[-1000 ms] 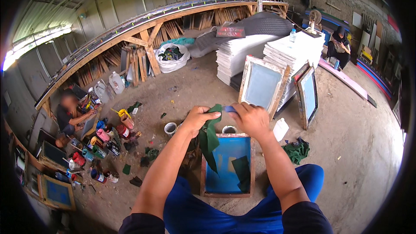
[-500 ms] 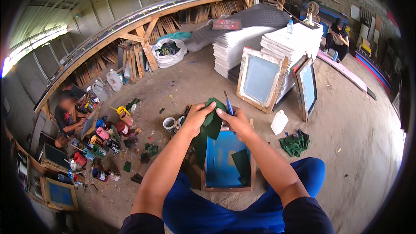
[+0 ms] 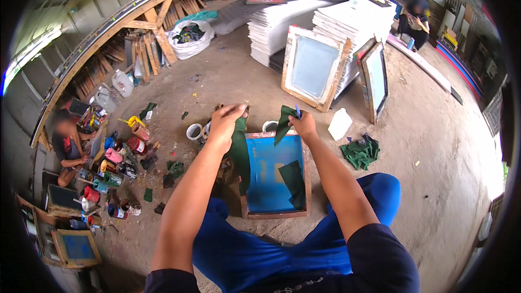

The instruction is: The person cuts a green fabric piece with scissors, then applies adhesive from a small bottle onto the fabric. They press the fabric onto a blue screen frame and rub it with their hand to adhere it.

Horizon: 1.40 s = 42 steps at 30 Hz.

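Observation:
My left hand (image 3: 225, 122) pinches a long dark green strip (image 3: 240, 154) that hangs down beside a wooden frame with a blue screen (image 3: 268, 173) on the ground between my knees. My right hand (image 3: 304, 125) holds a shorter dark green piece (image 3: 284, 122) together with a small blue tool, above the frame's far edge. The two green pieces are apart. Another dark green piece (image 3: 293, 183) lies on the blue screen.
Small cups (image 3: 194, 131) stand beyond the frame. A white jug (image 3: 340, 123) and a green rag pile (image 3: 360, 152) lie right. Framed screens (image 3: 312, 68) lean on white stacks (image 3: 274, 27). A seated person (image 3: 68, 144) among paint pots (image 3: 116, 157) is at left; another sits far right.
The green material that both hands held together is now in two pieces; my hands have drawn apart, the left with the long strip, the right with the short piece.

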### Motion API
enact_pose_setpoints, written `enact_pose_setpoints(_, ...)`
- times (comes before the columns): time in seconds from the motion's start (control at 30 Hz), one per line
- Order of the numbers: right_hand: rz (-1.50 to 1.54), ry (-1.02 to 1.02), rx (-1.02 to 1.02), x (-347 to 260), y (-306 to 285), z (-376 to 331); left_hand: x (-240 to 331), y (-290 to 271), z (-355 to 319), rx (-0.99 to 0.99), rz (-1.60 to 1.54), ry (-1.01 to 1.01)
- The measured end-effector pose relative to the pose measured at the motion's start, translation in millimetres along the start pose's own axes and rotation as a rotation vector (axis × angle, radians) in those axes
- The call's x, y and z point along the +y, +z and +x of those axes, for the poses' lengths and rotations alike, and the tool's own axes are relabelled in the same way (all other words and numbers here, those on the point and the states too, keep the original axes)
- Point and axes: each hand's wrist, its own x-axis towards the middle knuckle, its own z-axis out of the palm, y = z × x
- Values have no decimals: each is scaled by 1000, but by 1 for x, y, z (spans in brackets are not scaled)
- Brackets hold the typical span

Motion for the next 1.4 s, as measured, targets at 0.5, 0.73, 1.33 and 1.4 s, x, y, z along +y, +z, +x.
enact_pose_setpoints(0.5, 435, 482, 428, 147, -162, 102, -23, 88, 48, -232, -82, -52)
enact_pose_setpoints(0.73, 659, 566, 614, 239, -200, 123, -55, 112, 58, -226, -162, -135)
enact_pose_setpoints(1.33, 710, 180, -674, -152, -73, -33, 37, 64, 8, -517, 25, 436)
enact_pose_setpoints(1.4, 653, 121, -621, -174, -70, -43, 46, 47, -1, -478, 14, 416)
